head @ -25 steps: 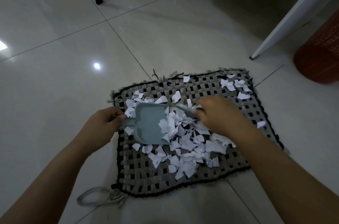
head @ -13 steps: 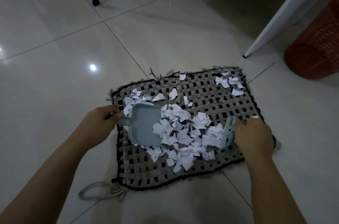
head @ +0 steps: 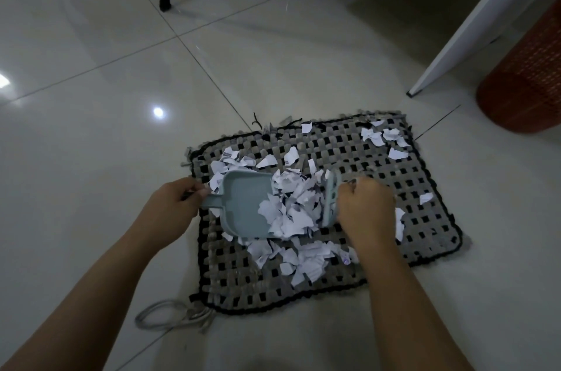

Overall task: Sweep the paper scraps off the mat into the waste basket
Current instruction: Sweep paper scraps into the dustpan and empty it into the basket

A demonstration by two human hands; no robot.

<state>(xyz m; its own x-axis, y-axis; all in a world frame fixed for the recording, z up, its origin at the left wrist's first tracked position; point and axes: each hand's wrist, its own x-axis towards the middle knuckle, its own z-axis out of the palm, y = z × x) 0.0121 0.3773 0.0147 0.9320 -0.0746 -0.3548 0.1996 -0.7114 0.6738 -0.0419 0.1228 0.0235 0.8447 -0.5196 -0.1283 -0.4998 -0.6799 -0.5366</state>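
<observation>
My left hand [head: 170, 209] grips the dustpan [head: 243, 206] handle while my right hand [head: 362, 209] clasps the brush [head: 331, 200], pressing paper scraps [head: 291, 206] against the pan on the mat [head: 425, 218].

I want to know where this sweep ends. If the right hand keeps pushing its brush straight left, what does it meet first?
The right hand with its brush would first press the heaped paper scraps, then probably the dustpan held by the left hand.
</observation>
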